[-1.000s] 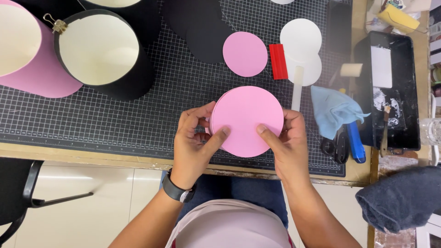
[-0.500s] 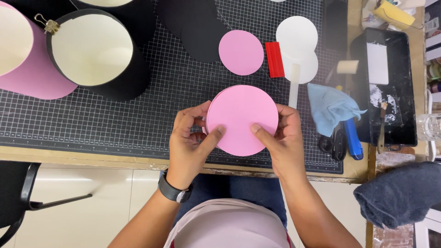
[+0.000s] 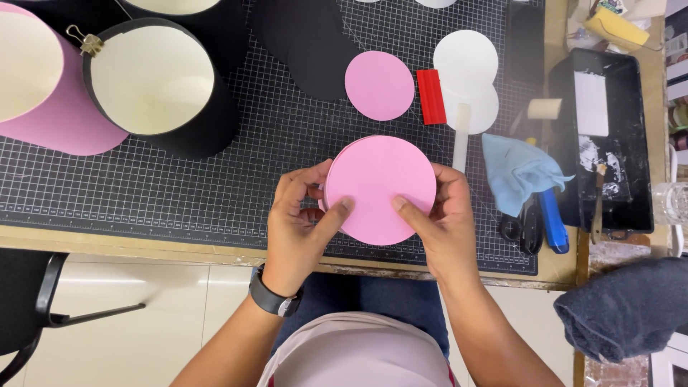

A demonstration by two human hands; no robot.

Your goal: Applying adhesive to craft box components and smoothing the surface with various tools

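We hold the large pink disc (image 3: 380, 188) between our left hand (image 3: 299, 231) and right hand (image 3: 444, 228), thumbs pressed on its face, above the near edge of the grid cutting mat (image 3: 143, 193). Farther off lie a smaller pink circle (image 3: 379, 85), a red strip (image 3: 431, 97) and a black cylinder (image 3: 161, 89).

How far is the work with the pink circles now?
Done: the black cylinder and the pink cylinder stand rolled on the cutting mat. In hand: left hand and right hand hold a large pink disc. Left: a small pink disc and white discs lie loose.
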